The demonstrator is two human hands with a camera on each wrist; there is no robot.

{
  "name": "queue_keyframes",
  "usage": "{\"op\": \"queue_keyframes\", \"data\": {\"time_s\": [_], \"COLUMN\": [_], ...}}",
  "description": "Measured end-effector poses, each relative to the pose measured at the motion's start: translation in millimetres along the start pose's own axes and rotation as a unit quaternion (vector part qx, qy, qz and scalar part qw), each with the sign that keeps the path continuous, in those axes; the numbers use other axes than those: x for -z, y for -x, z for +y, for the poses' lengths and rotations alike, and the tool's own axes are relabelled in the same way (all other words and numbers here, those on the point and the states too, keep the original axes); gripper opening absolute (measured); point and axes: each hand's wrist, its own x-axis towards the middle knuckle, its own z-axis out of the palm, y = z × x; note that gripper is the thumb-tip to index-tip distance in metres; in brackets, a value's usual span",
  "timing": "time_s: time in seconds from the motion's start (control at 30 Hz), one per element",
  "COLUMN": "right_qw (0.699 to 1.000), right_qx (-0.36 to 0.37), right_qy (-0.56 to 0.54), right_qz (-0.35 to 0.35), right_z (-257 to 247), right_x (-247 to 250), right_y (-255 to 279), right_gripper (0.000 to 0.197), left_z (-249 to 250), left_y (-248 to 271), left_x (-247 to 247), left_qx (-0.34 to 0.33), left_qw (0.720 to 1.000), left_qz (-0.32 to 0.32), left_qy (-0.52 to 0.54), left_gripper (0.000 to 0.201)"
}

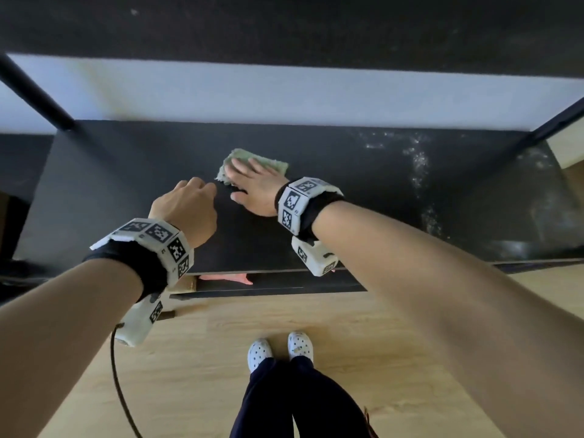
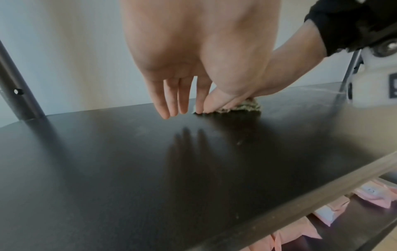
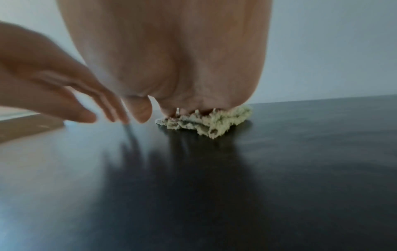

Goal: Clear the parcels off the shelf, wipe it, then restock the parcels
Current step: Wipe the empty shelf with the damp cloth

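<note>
- Dark shelf (image 1: 347, 216) against a pale wall carries no parcels; white dust streaks show toward its right end.
- Pink parcels (image 2: 335, 214) sit on the level below.
- My right hand (image 1: 252, 188) presses a green cloth (image 1: 271, 162) flat on the shelf, fingers straight.
- My left hand (image 1: 186, 207) hovers just beside it, fingers relaxed, holding nothing.

Dark, smooth shelf (image 1: 347, 216) board, faintly glossy, dusty right of the cloth (image 1: 271, 164). Nubbly green terry cloth. Pale wood-look floor (image 1: 363, 343) below the shelf.
</note>
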Motion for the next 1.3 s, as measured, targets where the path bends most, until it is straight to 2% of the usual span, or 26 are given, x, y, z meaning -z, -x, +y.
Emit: {"op": "queue_keyframes", "data": {"time_s": [0.1, 0.17, 0.27, 0.33, 0.37, 0.43, 0.6, 0.7, 0.77, 0.83, 0.9, 0.97, 1.03, 1.1, 1.23, 1.3], "right_qw": [0.999, 0.998, 0.983, 0.969, 0.968, 0.978, 0.999, 0.999, 0.999, 0.993, 0.976, 0.961, 0.958, 0.969, 0.997, 0.997], "right_qx": [0.019, -0.04, -0.168, -0.228, -0.23, -0.191, -0.013, 0.035, -0.008, -0.108, -0.198, -0.248, -0.262, -0.223, -0.033, 0.018], "right_qy": [0.018, 0.025, -0.034, -0.077, -0.083, -0.06, -0.028, 0.018, 0.027, -0.017, -0.07, -0.115, -0.109, -0.1, -0.069, -0.076], "right_qz": [0.021, 0.048, 0.068, 0.06, 0.057, 0.05, -0.011, -0.011, 0.022, 0.054, 0.055, 0.037, 0.038, 0.043, 0.019, 0.002], "right_z": [22, 66, 129, 144, 142, 117, 21, 27, 60, 100, 128, 131, 110, 75, -24, -58], "right_x": [4, 11, 23, 28, 27, 20, -14, -16, -8, -1, -1, -10, -23, -33, -43, -47], "right_y": [0, 4, 29, 47, 49, 46, 55, 68, 75, 88, 106, 124, 130, 122, 93, 91], "right_gripper": [0.056, 0.058, 0.061, 0.063, 0.064, 0.068, 0.059, 0.054, 0.055, 0.058, 0.061, 0.062, 0.064, 0.064, 0.057, 0.055], "left_z": [3, 5, 10, 14, 16, 22, 37, 37, 33, 29, 25, 21, 20, 19, 19, 18], "left_y": [1, 4, 6, 5, 4, 0, -4, -1, 3, 7, 13, 19, 26, 32, 40, 43], "left_x": [1, 3, 5, 5, 4, 3, 0, -2, -1, 0, 1, 2, 2, 0, 1, 4], "left_qx": [-0.008, -0.016, -0.028, -0.035, -0.038, -0.038, -0.038, -0.045, -0.04, -0.034, -0.032, -0.022, -0.017, -0.015, -0.013, -0.014], "left_qw": [1.0, 1.0, 1.0, 0.999, 0.999, 0.999, 0.999, 0.999, 0.999, 0.999, 0.999, 0.999, 0.999, 0.999, 0.999, 0.999], "left_qz": [0.002, 0.006, 0.008, 0.007, 0.006, -0.003, -0.014, -0.016, -0.021, -0.026, -0.029, -0.036, -0.041, -0.04, -0.001, 0.018], "left_qy": [0.002, 0.002, 0.001, 0.002, 0.003, 0.004, 0.008, 0.001, 0.0, -0.002, -0.003, 0.002, 0.004, 0.007, 0.036, 0.049], "left_gripper": [0.035, 0.035, 0.035, 0.034, 0.033, 0.032, 0.031, 0.032, 0.034, 0.035, 0.035, 0.034, 0.034, 0.034, 0.031, 0.031]}}
